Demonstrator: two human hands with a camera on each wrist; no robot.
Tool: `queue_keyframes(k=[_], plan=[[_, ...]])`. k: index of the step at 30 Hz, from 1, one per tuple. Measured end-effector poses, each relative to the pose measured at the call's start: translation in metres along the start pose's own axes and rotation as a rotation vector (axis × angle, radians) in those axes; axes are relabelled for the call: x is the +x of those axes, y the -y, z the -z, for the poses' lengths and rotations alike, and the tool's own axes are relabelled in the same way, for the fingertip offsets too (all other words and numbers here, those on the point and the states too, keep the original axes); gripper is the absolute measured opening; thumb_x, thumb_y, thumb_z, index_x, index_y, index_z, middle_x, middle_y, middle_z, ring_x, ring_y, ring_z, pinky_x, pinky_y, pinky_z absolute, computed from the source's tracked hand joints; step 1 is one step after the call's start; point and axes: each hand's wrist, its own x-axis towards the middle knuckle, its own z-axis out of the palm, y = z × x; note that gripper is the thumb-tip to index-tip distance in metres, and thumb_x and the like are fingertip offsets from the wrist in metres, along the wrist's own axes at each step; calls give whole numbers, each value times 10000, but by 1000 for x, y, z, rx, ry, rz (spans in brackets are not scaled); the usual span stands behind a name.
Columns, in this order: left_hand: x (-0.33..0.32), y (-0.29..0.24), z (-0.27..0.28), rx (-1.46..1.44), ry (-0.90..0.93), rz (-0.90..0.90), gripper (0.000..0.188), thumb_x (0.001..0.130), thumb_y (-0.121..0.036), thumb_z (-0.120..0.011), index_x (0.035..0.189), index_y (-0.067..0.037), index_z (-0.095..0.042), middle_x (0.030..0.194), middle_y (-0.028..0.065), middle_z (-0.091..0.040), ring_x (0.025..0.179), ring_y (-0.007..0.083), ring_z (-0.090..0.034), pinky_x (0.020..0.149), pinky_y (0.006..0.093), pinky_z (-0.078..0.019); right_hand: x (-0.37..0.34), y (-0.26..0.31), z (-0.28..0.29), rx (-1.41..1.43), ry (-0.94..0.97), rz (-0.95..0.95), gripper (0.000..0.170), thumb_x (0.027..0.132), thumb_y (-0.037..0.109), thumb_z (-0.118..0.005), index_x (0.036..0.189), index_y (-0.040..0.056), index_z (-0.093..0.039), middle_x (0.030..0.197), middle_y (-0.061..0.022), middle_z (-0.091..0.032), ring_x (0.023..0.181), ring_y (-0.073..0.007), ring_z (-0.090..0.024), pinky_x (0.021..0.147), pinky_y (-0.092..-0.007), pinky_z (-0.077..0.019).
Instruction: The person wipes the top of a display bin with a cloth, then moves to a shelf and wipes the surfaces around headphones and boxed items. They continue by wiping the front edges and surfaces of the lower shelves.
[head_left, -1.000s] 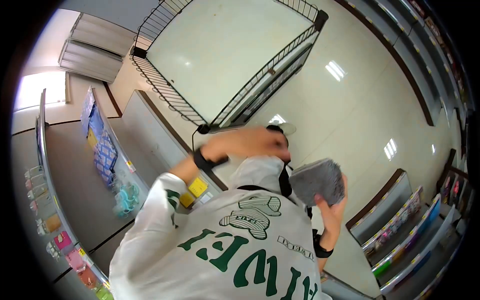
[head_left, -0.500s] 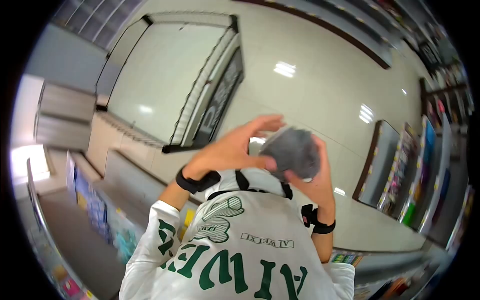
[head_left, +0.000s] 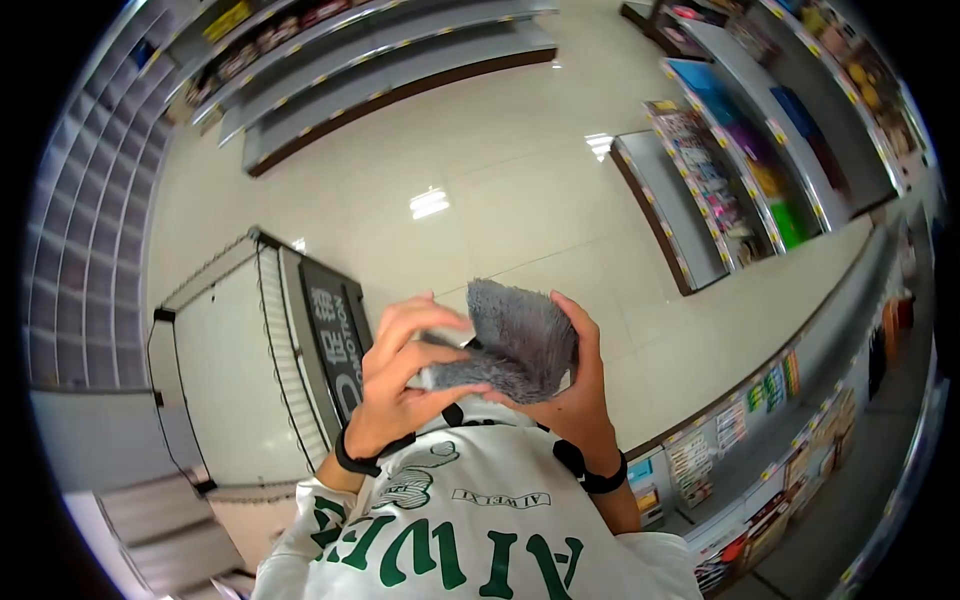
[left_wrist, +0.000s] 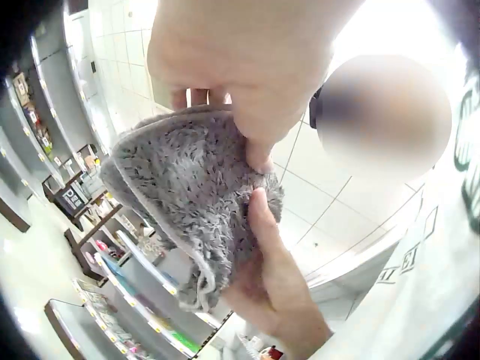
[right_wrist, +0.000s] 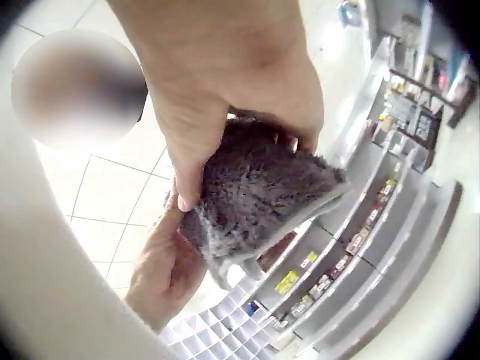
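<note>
In the head view, we look down on a glossy cream tiled floor (head_left: 500, 190), where white light reflections (head_left: 430, 203) shine in short stripes. At the upper left, we see long grey store shelves (head_left: 400, 60) on a dark brown base, and along the left edge, a pale cubbyhole unit (head_left: 85, 270). In front of it stands a white-topped display table (head_left: 225, 375) with black wire railing and a dark sign panel (head_left: 335, 325) bearing white lettering. On the right, we find merchandise racks (head_left: 735, 170) with colourful packages.
</note>
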Motion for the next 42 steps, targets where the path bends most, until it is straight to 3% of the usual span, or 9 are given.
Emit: queue_keyframes(k=[4, 8, 12, 22, 29, 31, 33, 37, 42], plan=[[16, 23, -29, -765, 102, 449, 319, 889, -69, -782, 1001, -32, -486, 1085, 216, -723, 991, 156, -660, 853, 317, -528, 11, -30, 33, 154, -52, -153, 1109, 623, 198, -992, 1516, 28, -356, 1412, -130, -499, 1277, -270, -527, 1060, -398, -433], [60, 57, -65, -715, 258, 581, 297, 944, -201, -749, 1026, -44, -510, 912, -2, -572, 859, 61, -510, 768, 242, -450, 34, -64, 68, 212, -119, -265, 1041, 669, 118, -961, 1518, 17, -367, 1423, -105, -510, 1328, -220, -492, 1128, -371, -387], [123, 85, -105, -923, 360, 565, 248, 1000, -231, -669, 1028, -62, -491, 910, -26, -520, 830, 53, -447, 738, 230, -386, 85, -57, 112, 301, -279, -335, 956, 695, -2, -918, 1487, 21, -384, 1375, -115, -538, 1311, -192, -503, 1054, -352, -465], [270, 135, -197, -1557, 524, 762, 413, 979, -403, -688, 1053, -63, -466, 885, 5, -541, 837, 68, -522, 740, 231, -425, 189, -90, 200, -45, -310, -192, 834, 752, 174, -900, 1422, 56, -417, 1340, -147, -560, 1200, -234, -584, 1026, -377, -483], [356, 144, -288, -1390, 769, 726, 479, 937, -460, -726, 1133, -47, -584, 1038, 1, -584, 961, 90, -558, 844, 257, -465, 207, -153, 250, 54, -636, -124, 912, 859, 563, -745, 1478, 32, -335, 1317, -118, -518, 1197, -243, -539, 1004, -364, -439], [384, 145, -319, -1089, 609, 584, 285, 984, -310, -701, 1075, -48, -634, 914, -40, -604, 872, 69, -543, 788, 240, -457, 218, -170, 290, -294, -687, -270, 674, 908, 237, -749, 1428, 35, -369, 1137, -88, -484, 1006, -221, -508, 886, -361, -441], [419, 133, -342, -875, 472, 443, 225, 998, -244, -683, 1062, -31, -650, 902, -34, -632, 844, 52, -547, 766, 232, -458, 238, -146, 319, -538, -846, -309, 503, 903, 156, -733, 1328, 30, -495, 1133, -104, -517, 968, -223, -525, 878, -368, -455], [451, 118, -391, -941, 461, 426, 232, 985, -197, -701, 1099, -4, -639, 950, -15, -652, 892, 62, -561, 822, 238, -467, 258, -175, 354, -39, -667, -299, 545, 918, 194, -729, 1387, 11, -519, 1321, -150, -601, 1233, -236, -568, 1043, -350, -442], [506, 119, -447, -903, 631, 473, 382, 966, -337, -725, 1130, -5, -631, 1047, 13, -656, 967, 94, -578, 866, 276, -473, 304, -214, 397, 252, -581, -281, 547, 874, 171, -801, 1321, -31, -559, 1156, -82, -689, 1042, -137, -634, 930, -308, -507]])
